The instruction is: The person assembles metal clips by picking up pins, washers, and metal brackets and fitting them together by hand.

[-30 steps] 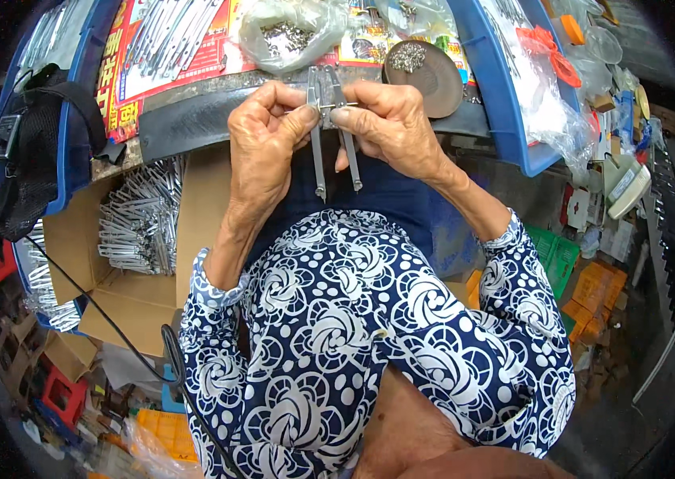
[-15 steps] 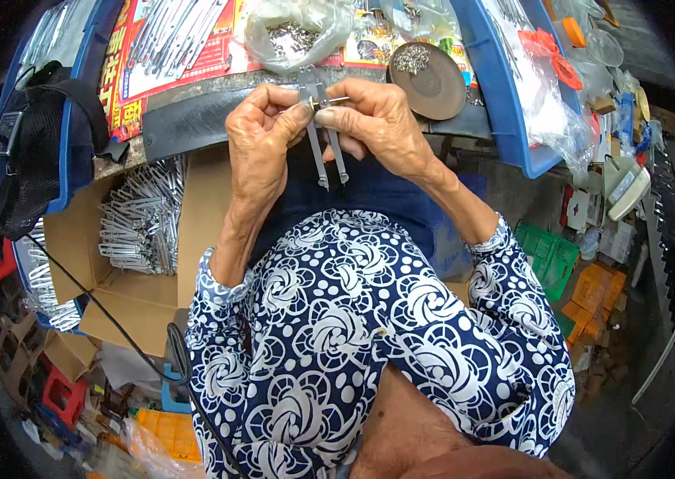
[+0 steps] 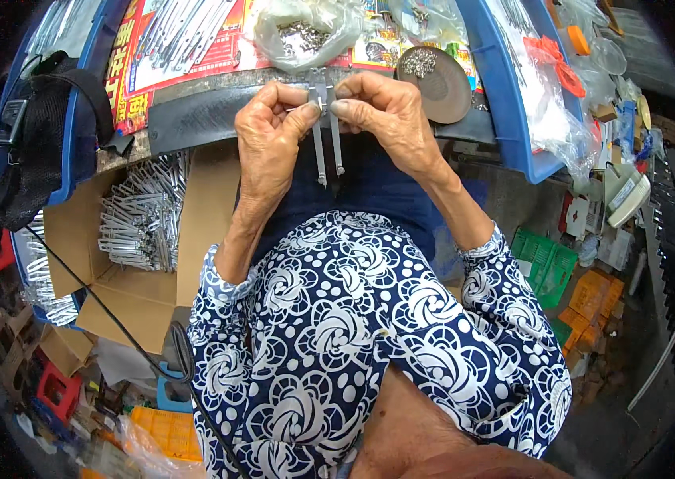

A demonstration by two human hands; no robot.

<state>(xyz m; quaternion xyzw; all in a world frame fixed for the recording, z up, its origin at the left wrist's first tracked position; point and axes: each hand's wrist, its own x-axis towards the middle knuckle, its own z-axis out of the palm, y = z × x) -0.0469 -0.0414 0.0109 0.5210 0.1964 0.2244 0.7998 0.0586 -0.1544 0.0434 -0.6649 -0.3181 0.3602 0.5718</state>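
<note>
- Your left hand (image 3: 269, 132) is raised in front of you at the near edge of the table (image 3: 193, 120), with thumb and forefinger pinched tight on the top of a pair of thin metal strips (image 3: 328, 140).
- Your right hand (image 3: 389, 112) meets it from the other side, its fingertips closed on the same top end, so both hands touch at that one spot.
- The metal strips hang straight down from the pinch, side by side and nearly parallel, their lower ends free in front of your dark blue lap.
- What small part, if any, sits between your fingertips is too small to tell.
- Just past your right hand, a round brown dish (image 3: 437, 80) rests on the table with a little heap of small metal pieces in it.
- Beyond your hands lies a clear plastic bag (image 3: 305, 32) holding more small metal bits.
- To your left, below the table, an open cardboard box (image 3: 126, 263) holds a heap of shiny metal strips (image 3: 142, 211) like the ones you hold.
- A black mesh bag (image 3: 38, 136) hangs at the table's left end.
- Green and orange crates (image 3: 545, 263) sit on the floor to your right.
</note>
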